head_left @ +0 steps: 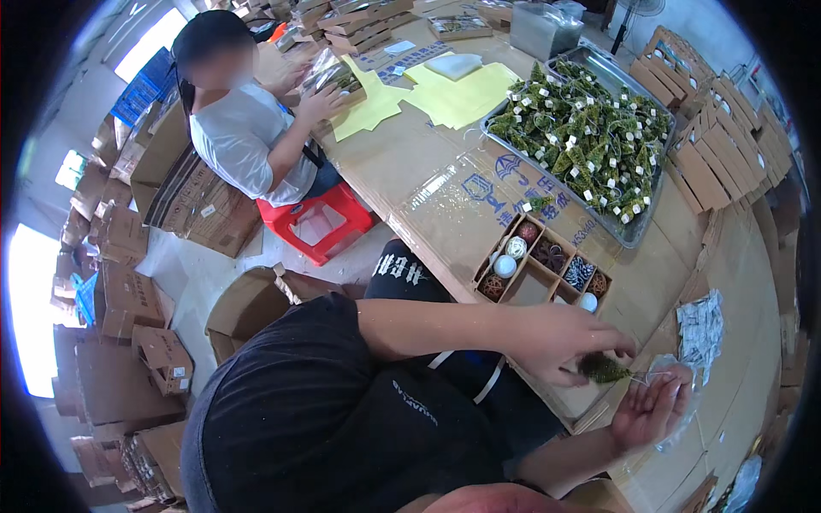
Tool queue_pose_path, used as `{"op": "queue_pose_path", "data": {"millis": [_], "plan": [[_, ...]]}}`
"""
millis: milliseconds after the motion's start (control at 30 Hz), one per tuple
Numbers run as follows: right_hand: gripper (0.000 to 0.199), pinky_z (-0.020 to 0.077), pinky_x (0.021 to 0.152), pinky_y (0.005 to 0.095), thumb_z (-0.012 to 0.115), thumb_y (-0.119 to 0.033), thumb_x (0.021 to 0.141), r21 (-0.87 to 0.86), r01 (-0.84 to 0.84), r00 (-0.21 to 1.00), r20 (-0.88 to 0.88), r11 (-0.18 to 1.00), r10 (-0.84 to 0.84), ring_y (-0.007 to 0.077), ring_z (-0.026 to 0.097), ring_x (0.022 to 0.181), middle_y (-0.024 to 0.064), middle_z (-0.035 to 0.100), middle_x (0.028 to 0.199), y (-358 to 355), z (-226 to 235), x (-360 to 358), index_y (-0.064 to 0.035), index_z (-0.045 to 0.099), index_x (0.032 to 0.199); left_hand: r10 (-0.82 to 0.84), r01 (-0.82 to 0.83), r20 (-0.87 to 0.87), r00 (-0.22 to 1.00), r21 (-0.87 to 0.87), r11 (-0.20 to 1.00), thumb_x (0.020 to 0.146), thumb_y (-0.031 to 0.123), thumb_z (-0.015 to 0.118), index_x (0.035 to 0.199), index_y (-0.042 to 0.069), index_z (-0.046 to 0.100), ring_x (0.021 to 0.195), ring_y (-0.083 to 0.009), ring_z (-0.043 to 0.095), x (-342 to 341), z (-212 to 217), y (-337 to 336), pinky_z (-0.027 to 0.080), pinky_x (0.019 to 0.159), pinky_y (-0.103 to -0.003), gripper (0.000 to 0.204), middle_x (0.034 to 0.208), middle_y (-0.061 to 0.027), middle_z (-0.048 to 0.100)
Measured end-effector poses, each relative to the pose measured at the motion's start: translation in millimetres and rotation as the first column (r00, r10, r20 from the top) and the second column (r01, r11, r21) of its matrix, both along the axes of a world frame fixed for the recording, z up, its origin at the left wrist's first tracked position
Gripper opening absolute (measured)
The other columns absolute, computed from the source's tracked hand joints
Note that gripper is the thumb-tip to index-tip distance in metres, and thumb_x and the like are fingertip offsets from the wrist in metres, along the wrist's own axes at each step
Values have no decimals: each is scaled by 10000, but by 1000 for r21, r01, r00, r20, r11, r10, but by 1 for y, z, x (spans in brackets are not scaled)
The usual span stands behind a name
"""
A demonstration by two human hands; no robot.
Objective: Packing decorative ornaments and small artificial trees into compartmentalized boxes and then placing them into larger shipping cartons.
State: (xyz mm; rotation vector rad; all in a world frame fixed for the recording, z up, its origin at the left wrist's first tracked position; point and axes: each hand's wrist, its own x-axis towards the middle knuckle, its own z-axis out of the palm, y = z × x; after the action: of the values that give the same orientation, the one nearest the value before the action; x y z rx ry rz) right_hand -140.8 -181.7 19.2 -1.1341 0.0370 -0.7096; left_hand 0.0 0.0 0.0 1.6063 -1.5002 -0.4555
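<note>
My left hand (575, 349) reaches across the box with its fingers closed on a small green bristly tree ornament (604, 368). A thin pale string (643, 377) runs from the ornament's end to my right hand (652, 405), whose curled fingertips pinch it. Crumpled clear plastic (684, 419) lies under and beside my right hand. Just beyond my left forearm, a divided cardboard box (528, 286) holds white balls (505, 266), brown woven balls (493, 286), a dark pinecone-like piece (579, 273) and a dark brown cluster (548, 254). My left forearm hides its near part.
A metal tray (631, 239) heaped with green tree ornaments with white cube bases stands on the cardboard-covered table (410, 184). Crumpled printed paper (699, 329) lies at right. At far left, a person (248, 137) handles a packed box beside yellow sheets (368, 103). Stacked cartons (727, 145) flank the table.
</note>
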Motion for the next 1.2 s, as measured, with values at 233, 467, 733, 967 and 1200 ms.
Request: {"op": "queue_pose_path", "data": {"millis": [233, 467, 733, 967, 1200], "plan": [[187, 294, 484, 179, 640, -164, 955, -356, -102, 961, -275, 929, 0, 28, 417, 543, 7, 554, 713, 22, 52, 16, 20, 607, 940, -182, 113, -459, 869, -175, 978, 809, 333, 760, 1127, -4, 579, 993, -299, 607, -15, 9, -24, 469, 899, -374, 498, 1023, -157, 630], [168, 261, 495, 181, 634, -151, 967, -343, 84, 942, -280, 936, -187, 21, 391, 565, -31, 507, 690, 17, 50, 22, 14, 607, 951, -352, 179, -616, 704, -326, 928, 886, 303, 620, 1173, -37, 522, 1030, -285, 579, -26, -6, -28, 439, 948, -380, 456, 1074, -175, 579], [85, 339, 579, 187, 626, -66, 963, -650, 48, 938, -231, 758, -257, 31, 452, 673, -18, 560, 776, 48, 69, 74, 18, 626, 950, -113, 26, -626, 772, -146, 989, 822, 87, 634, 1173, -29, 499, 908, -236, 595, -19, 16, -13, 495, 817, -353, 394, 982, -147, 587], [93, 418, 627, 208, 588, -58, 979, -714, 145, 935, -127, 685, -330, 77, 512, 673, 27, 593, 793, 41, 41, 68, 30, 619, 981, -139, 33, -880, 454, -140, 990, 933, 38, 591, 1054, 29, 508, 820, -127, 603, 11, 0, 12, 508, 735, -277, 147, 927, -48, 587], [286, 492, 595, 275, 649, -7, 891, -871, 189, 886, -48, 454, -461, 194, 615, 662, 153, 692, 990, 96, -35, 34, 34, 624, 1173, 123, -344, -973, 198, 48, 938, 954, 189, 683, 1052, 42, 487, 774, -127, 637, 7, -22, 3, 520, 640, -270, 263, 887, -46, 613]]}}
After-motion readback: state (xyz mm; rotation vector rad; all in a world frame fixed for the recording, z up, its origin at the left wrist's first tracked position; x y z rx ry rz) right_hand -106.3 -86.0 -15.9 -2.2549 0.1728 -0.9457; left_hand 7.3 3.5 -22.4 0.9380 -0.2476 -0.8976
